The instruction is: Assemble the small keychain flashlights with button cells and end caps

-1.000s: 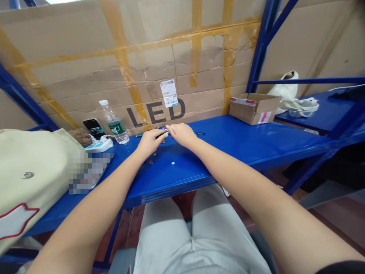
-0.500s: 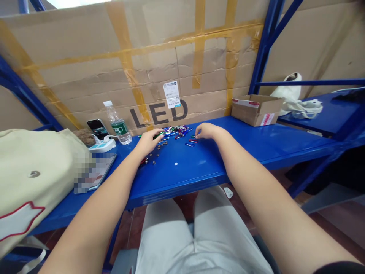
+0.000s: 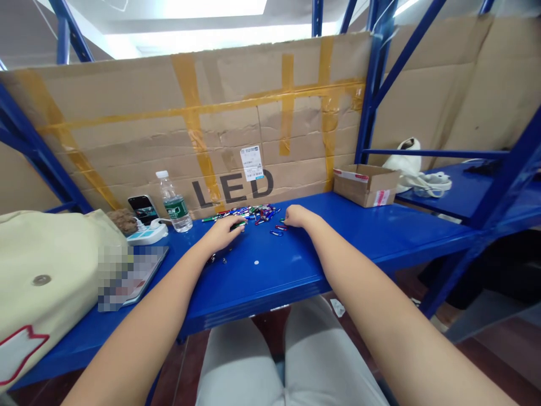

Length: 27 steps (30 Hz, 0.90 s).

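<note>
My left hand is curled over the blue tabletop with a green carabiner between thumb and fingers. In front of it lies a pile of coloured metal carabiners in red, blue, green and purple. My right hand is on the right of the pile, its fingertips pinched at another green carabiner, mostly hidden by the fingers. Just nearer to me, a red carabiner and a blue carabiner lie in a row with it. Small metal pieces sit beside my left wrist, partly covered by the arm.
A water bottle, a phone and a white power strip stand at the back left, near a cream bag. An open cardboard box is at the back right. A taped cardboard sheet walls the back.
My view has tilted upward. My left hand has drawn back slightly from the pile with the green carabiner and now covers the small round pieces. The right hand stays by the row.
</note>
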Each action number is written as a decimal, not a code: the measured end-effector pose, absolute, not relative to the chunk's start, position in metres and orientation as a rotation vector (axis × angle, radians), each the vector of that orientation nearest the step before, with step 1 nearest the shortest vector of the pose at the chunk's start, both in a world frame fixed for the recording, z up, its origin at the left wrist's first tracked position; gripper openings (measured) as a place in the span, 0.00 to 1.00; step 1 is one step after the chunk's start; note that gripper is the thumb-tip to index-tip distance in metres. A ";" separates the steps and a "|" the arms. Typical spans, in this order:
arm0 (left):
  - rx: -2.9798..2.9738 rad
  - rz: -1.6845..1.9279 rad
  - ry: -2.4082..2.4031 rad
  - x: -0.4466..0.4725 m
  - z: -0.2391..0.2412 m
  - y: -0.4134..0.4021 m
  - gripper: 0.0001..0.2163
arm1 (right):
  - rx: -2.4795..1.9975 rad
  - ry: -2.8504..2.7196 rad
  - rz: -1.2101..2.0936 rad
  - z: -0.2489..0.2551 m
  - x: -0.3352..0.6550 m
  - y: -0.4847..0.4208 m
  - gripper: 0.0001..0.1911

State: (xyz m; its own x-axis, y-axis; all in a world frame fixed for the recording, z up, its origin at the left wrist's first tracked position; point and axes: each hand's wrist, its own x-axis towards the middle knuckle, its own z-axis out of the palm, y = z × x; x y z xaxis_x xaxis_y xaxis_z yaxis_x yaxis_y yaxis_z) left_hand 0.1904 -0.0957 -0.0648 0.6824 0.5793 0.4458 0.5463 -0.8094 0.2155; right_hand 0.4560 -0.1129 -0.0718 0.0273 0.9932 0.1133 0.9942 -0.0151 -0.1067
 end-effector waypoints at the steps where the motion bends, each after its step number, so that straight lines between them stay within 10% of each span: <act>1: 2.829 0.783 0.928 0.191 -0.065 -0.096 0.14 | -2.123 -2.087 -0.006 -0.071 0.455 -0.114 0.08; 21: 2.551 0.946 1.048 0.215 -0.069 -0.107 0.17 | -1.092 -2.126 0.203 -0.069 0.396 -0.134 0.02; 27: 2.496 0.959 1.114 0.214 -0.072 -0.104 0.15 | -1.189 -2.113 0.170 -0.069 0.391 -0.138 0.15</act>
State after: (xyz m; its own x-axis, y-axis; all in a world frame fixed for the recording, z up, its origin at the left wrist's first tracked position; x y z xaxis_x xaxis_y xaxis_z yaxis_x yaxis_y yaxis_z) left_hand 0.2135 -0.1040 -0.0717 0.4927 0.7331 0.4688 0.5727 -0.6788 0.4596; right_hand 0.3908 -0.1385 -0.0685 -0.3373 0.7933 0.5069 0.7018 0.5708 -0.4263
